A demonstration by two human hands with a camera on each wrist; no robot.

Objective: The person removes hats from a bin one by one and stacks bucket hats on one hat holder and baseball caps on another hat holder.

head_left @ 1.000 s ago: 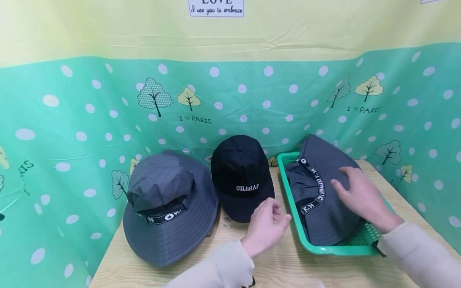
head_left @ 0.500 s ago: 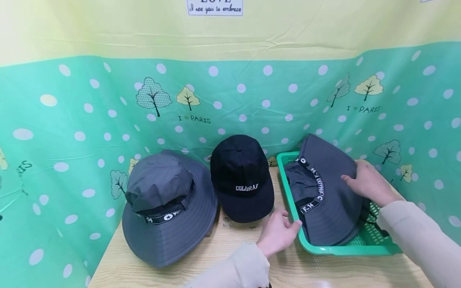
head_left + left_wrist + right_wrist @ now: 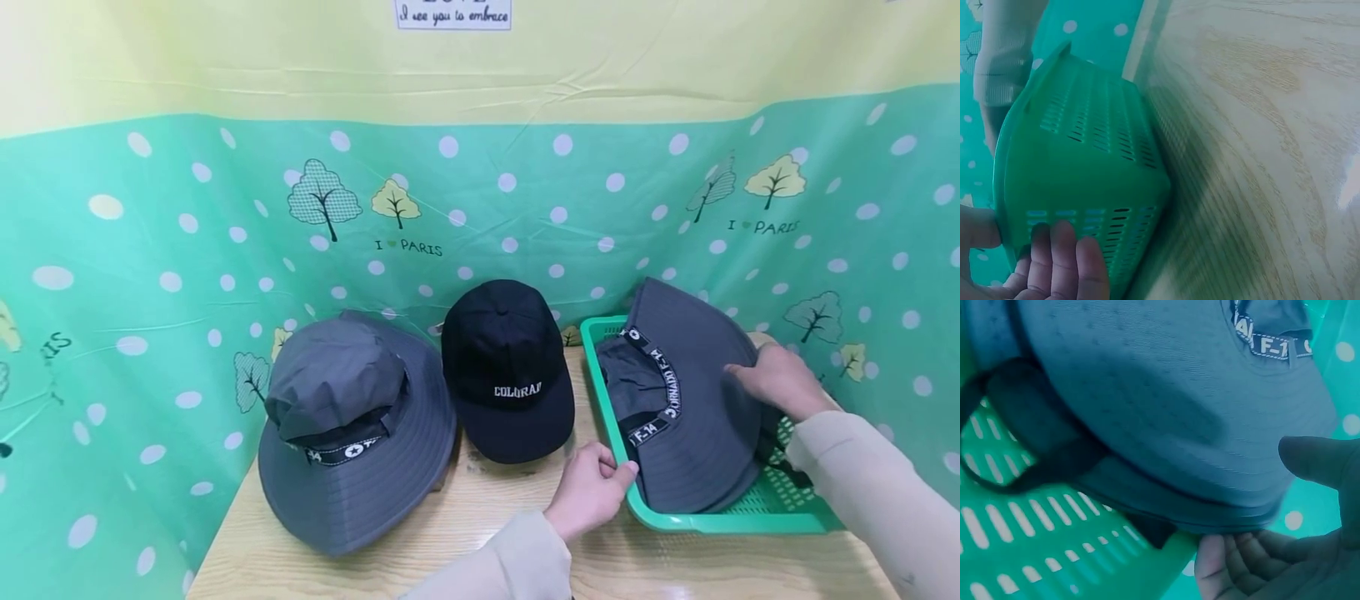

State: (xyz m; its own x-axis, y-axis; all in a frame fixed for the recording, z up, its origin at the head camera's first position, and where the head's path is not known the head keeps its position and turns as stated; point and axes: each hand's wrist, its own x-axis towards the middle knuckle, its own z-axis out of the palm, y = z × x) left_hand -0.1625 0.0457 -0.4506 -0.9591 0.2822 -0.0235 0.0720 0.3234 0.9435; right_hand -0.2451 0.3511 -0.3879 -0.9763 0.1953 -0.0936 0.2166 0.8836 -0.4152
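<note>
1. Here, in the head view, the left hand [image 3: 591, 492] grips the near part of the green basket [image 3: 712, 523] on its left side, thumb at the rim and fingers curled below it, outside the wall.
2. In the same view the right hand [image 3: 783, 383] is at the outer brim of the grey hat [image 3: 701, 417], thumb over the upper face, the other fingers out of sight behind. That hat lies tilted in the basket, crown toward the left wall, brim rising above the far rim.
3. Also there, the black cap [image 3: 510, 367] with white lettering sits on the wooden table [image 3: 300, 575], left of the basket; the wide-brimmed hat [image 3: 337, 392] stands just beside it, further left.
4. In the left wrist view, the fingers lie together, bent toward the slotted outer wall, with the thumb by the rim; they pinch the basket's edge. A pale sleeve [image 3: 1004, 62] shows beyond.
5. In the right wrist view, the thumb is apart from the others, over the brim, while the bunched fingers meet its edge from below; I cannot tell whether they pinch it. A black strap [image 3: 1079, 459] hangs from under the brim.
</note>
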